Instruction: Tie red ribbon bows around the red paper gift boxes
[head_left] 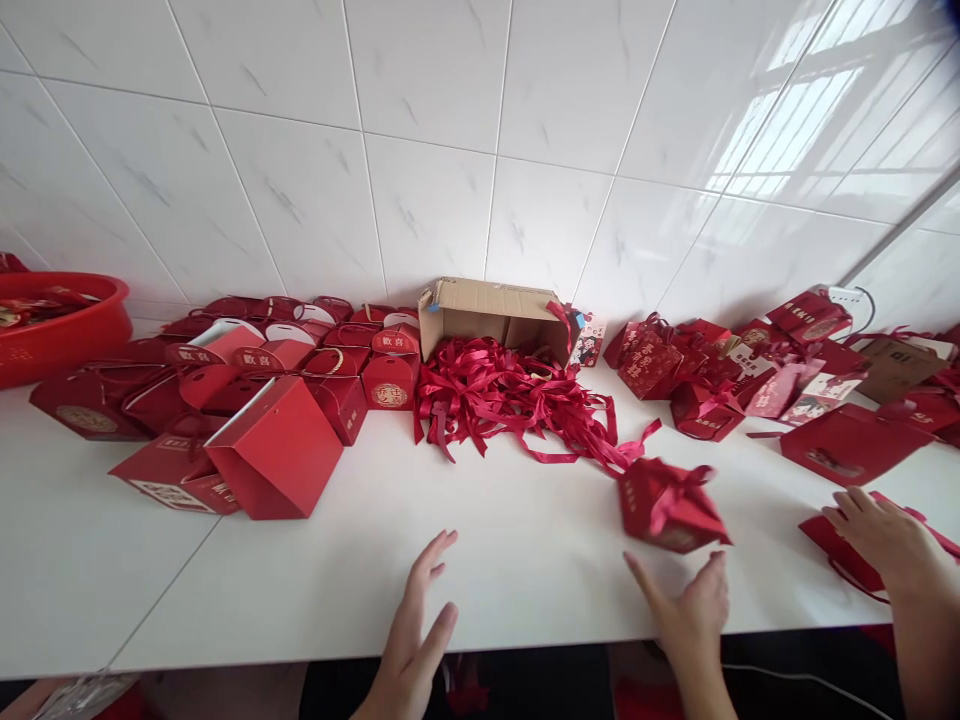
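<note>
Just beyond the fingers of my right hand (686,610) is a red gift box (667,505) tied with a ribbon bow; it looks blurred and tilted, and I see a small gap between it and the fingertips. That hand is spread and grips nothing. My left hand (416,630) hovers over the table's front edge, fingers apart and holding nothing. A heap of red ribbons (510,400) spills from a cardboard box (499,300) lying on its side against the wall, beyond both hands.
Several red boxes (274,455) without bows stand packed at left, beside a red basin (67,325). More boxes with ribbons (705,405) crowd the right. At far right another person's hand (885,535) rests on a red bag (847,560). The white table (300,590) meets a tiled wall.
</note>
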